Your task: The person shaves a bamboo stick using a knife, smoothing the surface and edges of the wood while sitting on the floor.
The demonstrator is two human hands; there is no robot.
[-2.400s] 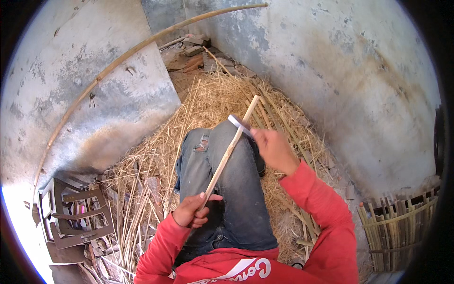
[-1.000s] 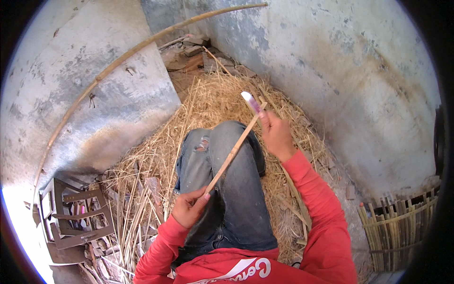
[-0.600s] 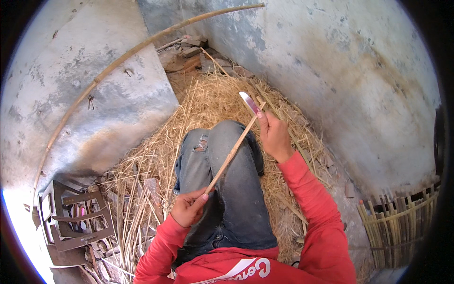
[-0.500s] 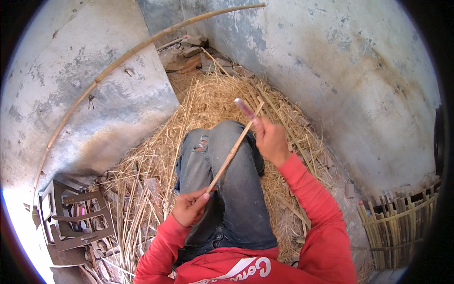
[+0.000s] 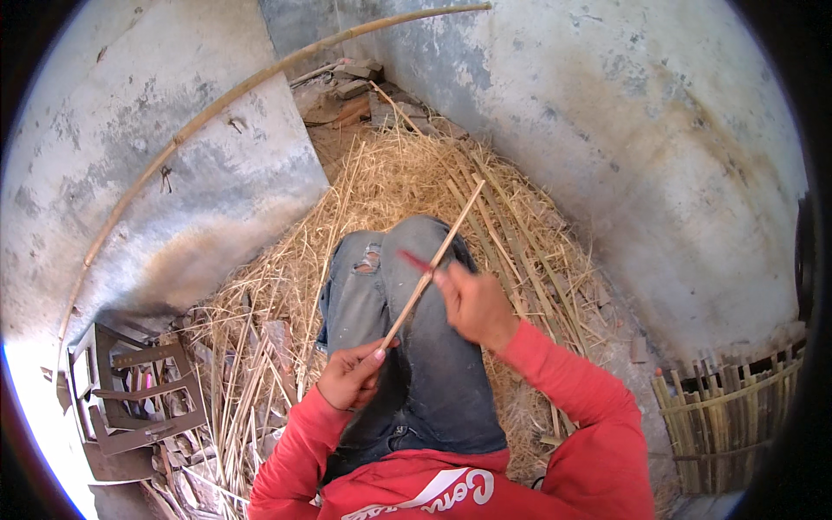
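Note:
A thin bamboo strip slants up and to the right over my jeans. My left hand is closed round its lower end, with the thumb on top. My right hand is closed on a knife, its fingers next to the middle of the strip. The knife's blade looks reddish and a little blurred, and it crosses the strip, pointing left. Its handle is hidden in my right fist. Whether the blade's edge touches the strip I cannot tell.
Straw-like shavings cover the floor ahead, with long strips lying to the right. A brown frame stands at left, a slatted bamboo basket at right. A long bent pole leans along the wall.
My right hand has moved down and toward me along the strip, carrying the knife from near the strip's far end to its middle. The left hand has stayed nearly still.

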